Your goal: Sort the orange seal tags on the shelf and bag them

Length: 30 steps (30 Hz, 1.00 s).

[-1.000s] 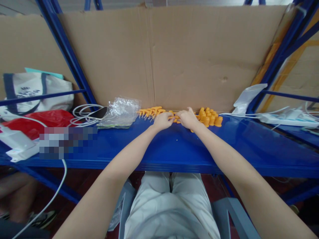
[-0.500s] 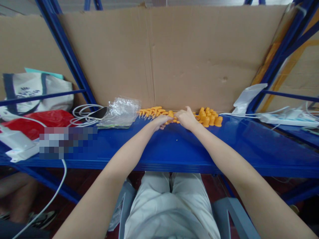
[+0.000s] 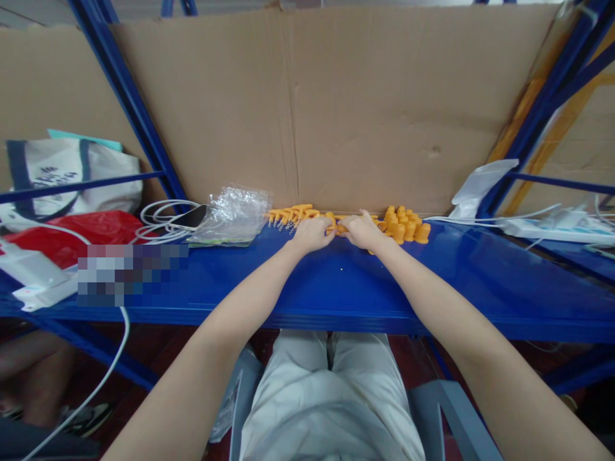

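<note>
Both hands joined on an orange part at the back of the shelf

Near, the blue shelf (image 3: 336,288) is bare in front; further in, the left hand (image 3: 313,234) and right hand (image 3: 361,230) meet, fingers curled tight on one orange piece (image 3: 336,226) between them. Judging by the lay, the row of orange pins (image 3: 288,214) left of the hands looks sorted and the orange caps (image 3: 406,225) to the right remain. A clear bag (image 3: 233,216), seemingly empty, lies by a phone (image 3: 192,218); a tote (image 3: 67,176) stands far left, contents hidden. Cardboard (image 3: 375,109) backs everything.
</note>
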Each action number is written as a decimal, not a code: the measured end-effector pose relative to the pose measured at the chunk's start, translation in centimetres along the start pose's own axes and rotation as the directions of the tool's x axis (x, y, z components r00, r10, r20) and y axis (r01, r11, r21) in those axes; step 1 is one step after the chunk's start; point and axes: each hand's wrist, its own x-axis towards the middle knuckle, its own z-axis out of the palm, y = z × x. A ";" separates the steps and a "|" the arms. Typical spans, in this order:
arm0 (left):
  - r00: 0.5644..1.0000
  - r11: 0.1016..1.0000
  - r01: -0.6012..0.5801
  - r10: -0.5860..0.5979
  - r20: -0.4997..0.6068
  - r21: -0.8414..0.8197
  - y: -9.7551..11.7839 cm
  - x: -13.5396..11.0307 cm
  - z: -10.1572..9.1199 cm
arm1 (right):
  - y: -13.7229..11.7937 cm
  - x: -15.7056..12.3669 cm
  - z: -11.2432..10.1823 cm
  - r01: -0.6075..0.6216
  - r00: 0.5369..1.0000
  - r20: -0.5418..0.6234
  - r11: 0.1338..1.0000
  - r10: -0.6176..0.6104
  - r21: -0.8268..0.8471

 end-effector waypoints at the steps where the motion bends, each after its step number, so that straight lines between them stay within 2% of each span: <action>1: 1.000 1.000 0.002 -0.002 0.002 0.003 0.1 0.0 -0.1 | -0.1 0.0 -0.1 -0.006 1.000 0.002 1.000 0.006 -0.004; 6: 0.995 0.991 0.104 -0.104 0.004 -0.080 0.3 0.3 0.1 | -0.5 -0.1 -0.8 -0.018 1.000 0.013 0.997 0.019 -0.075; 12: 0.984 0.949 0.177 -0.173 0.037 -0.261 -0.3 0.9 1.0 | -0.8 0.0 -1.1 -0.016 0.999 0.038 0.993 0.021 -0.117; 16: 0.976 0.872 0.213 -0.212 0.053 -0.441 -0.5 1.4 1.3 | -0.8 0.1 -1.1 -0.010 0.999 0.035 0.992 0.014 -0.126; 19: 0.963 0.781 0.266 -0.239 0.123 -0.565 -0.3 1.3 1.0 | -0.9 0.0 -1.1 -0.002 1.000 0.016 0.991 0.004 -0.134; 21: 0.941 0.714 0.339 -0.269 0.206 -0.613 0.0 1.0 0.5 | -1.0 0.0 -1.2 0.002 1.000 0.001 0.990 -0.002 -0.139; 26: 0.849 0.547 0.527 -0.317 0.422 -0.650 0.5 0.5 -0.7 | -1.2 0.0 -1.1 0.014 1.000 -0.019 0.989 -0.017 -0.150; 30: 0.762 0.374 0.645 -0.255 0.595 -0.666 0.1 0.6 -1.2 | -1.0 0.1 -0.8 0.025 0.996 -0.075 0.987 -0.037 -0.156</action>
